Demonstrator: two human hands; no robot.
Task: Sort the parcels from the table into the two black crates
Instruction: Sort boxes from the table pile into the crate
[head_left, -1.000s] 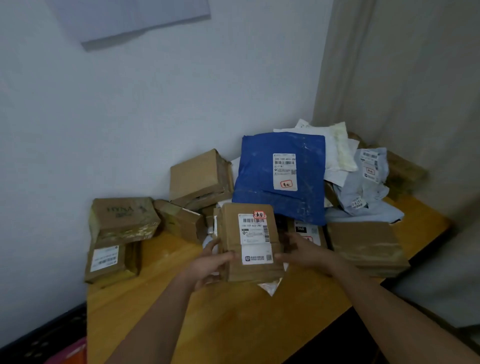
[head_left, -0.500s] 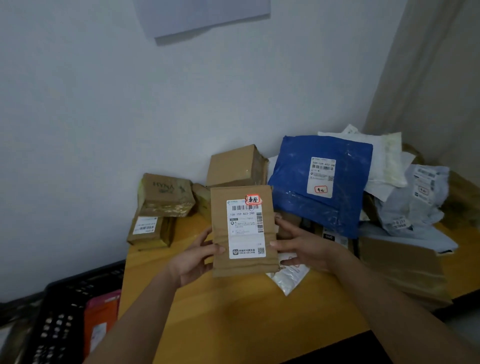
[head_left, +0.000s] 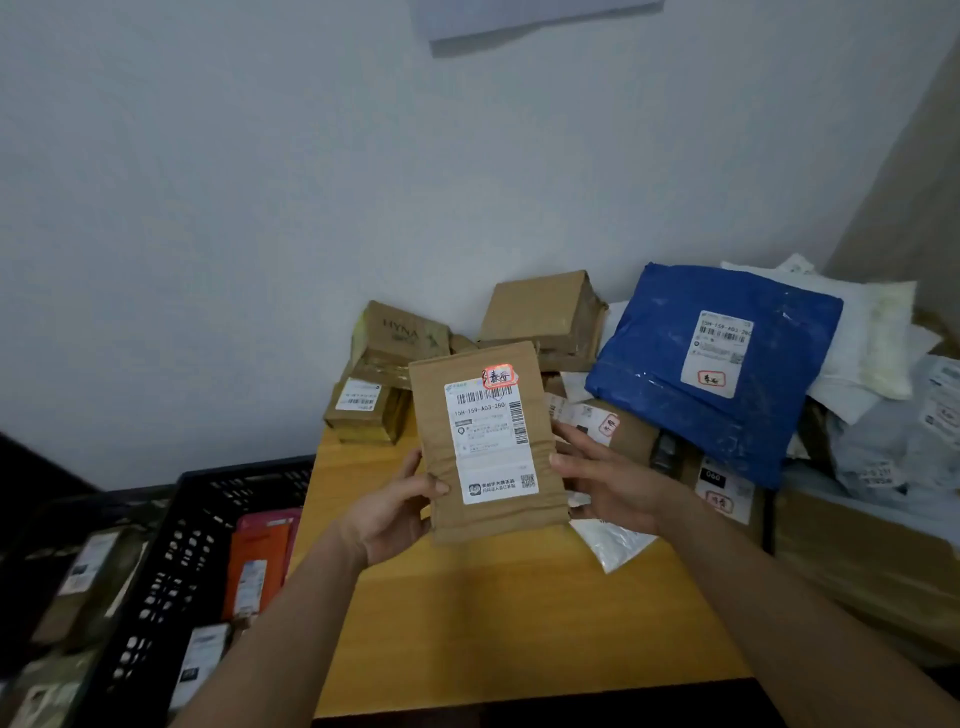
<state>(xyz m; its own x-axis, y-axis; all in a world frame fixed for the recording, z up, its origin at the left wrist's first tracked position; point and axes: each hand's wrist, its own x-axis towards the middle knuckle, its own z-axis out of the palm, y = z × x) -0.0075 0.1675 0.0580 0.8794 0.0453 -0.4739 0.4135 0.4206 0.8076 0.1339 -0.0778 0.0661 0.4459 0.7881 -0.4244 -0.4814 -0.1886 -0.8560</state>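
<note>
I have a flat brown paper parcel lifted clear of the table, held upright with its white shipping label facing me. My left hand grips its lower left edge, thumb pressed on the front and fingers curled behind; my right hand pinches the right edge the same way, thumb on the face. I judge this to be the reading step: the red-edged sticker at the top of the label should tell me which crate it belongs in. Low at my left, beside the table, sits a black crate with an orange packet and other parcels already in it; a second crate further left is too dark to make out clearly. The next move calls for swinging the parcel left and down over the right crate before letting go. Beyond my hands, the table carries a blue mailer bag, several cardboard boxes against the wall, and pale poly bags at the far right.
</note>
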